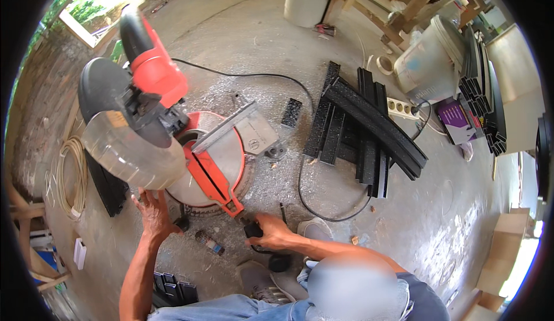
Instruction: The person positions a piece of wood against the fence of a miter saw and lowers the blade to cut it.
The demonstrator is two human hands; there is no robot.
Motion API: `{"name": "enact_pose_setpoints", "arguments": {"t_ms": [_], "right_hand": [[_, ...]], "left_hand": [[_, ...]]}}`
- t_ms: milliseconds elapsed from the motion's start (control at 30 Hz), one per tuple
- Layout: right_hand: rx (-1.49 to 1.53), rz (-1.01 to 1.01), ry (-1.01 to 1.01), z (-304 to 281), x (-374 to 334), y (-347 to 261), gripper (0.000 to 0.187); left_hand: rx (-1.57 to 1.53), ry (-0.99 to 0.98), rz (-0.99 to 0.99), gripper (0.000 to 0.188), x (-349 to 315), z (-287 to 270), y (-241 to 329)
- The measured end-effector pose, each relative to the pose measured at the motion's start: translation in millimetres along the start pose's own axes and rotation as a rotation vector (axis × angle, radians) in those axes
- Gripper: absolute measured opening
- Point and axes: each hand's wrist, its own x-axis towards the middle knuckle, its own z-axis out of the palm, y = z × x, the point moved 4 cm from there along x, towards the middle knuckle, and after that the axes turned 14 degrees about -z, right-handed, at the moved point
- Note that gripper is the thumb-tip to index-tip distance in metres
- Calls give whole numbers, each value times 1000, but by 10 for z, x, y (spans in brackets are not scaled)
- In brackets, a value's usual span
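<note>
A red and black miter saw (158,67) stands on the floor in front of me, its head raised at the left. A cloudy, see-through blade guard (135,150) hangs over the round metal turntable (196,191). My left hand (153,214) is just below that guard, at the near left edge of the base, fingers spread and nothing visible in them. My right hand (272,232) is closed round a black knob (253,229) at the front end of the saw's red arm (210,176). A metal fence (228,127) crosses the turntable.
Black grooved profiles (375,124) lie crosswise at the right, beside a short offcut (291,113). A black cable (306,202) loops past them toward a white power strip (402,108). A coiled hose (72,176) lies at the left. Buckets (433,58) stand at the back right.
</note>
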Motion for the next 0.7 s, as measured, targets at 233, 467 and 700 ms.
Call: {"name": "enact_pose_setpoints", "arguments": {"t_ms": [233, 467, 700], "right_hand": [[222, 56, -35, -87, 29, 15, 66], [254, 15, 11, 86, 120, 133, 62], [198, 123, 42, 34, 95, 73, 70]], "left_hand": [[62, 10, -52, 161, 25, 80, -23], [49, 62, -39, 163, 46, 70, 17], [21, 55, -54, 166, 10, 82, 28]]}}
